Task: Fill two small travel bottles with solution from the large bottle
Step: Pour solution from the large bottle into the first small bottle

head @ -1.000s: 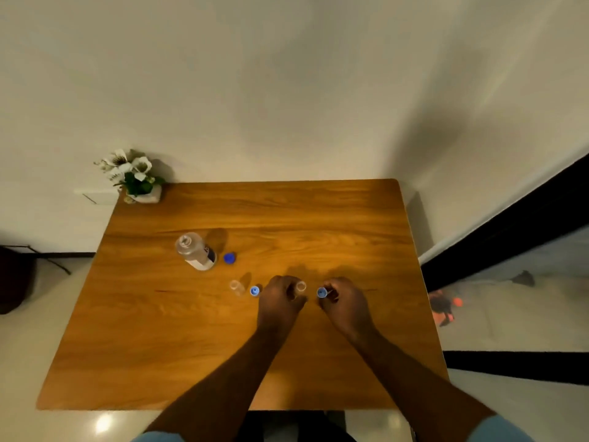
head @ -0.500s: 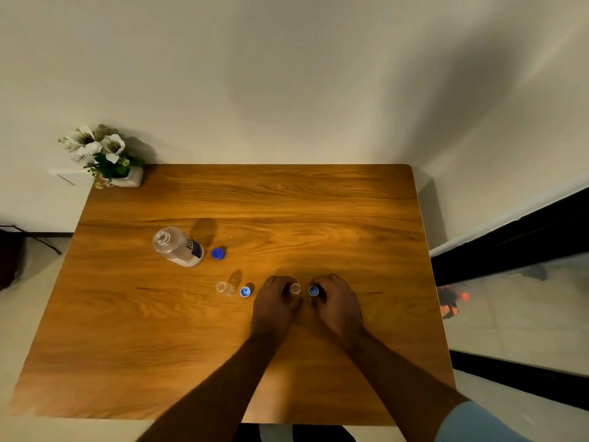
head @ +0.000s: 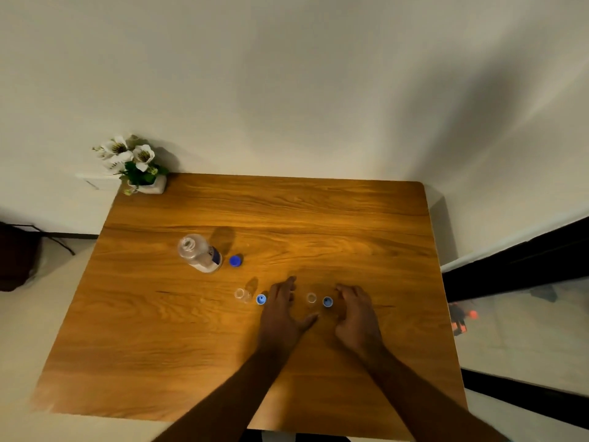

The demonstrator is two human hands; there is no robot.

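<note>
Standing uncapped, clear travel bottle [head: 311,297] sits between both hands' released fingers [head: 345,290].

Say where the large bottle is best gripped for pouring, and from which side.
Grip the large bottle around its wide clear body, at the label band, not the narrow neck. It stands upright and uncapped on the table, its cap just to its right. Coming in from the near left with the left hand looks best: that side is open, and the fingers avoid the cap.

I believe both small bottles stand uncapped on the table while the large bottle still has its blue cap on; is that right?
Not quite: in the head view the large bottle is open too, its blue cap lying beside it on the table. Both small bottles do stand uncapped.
</note>
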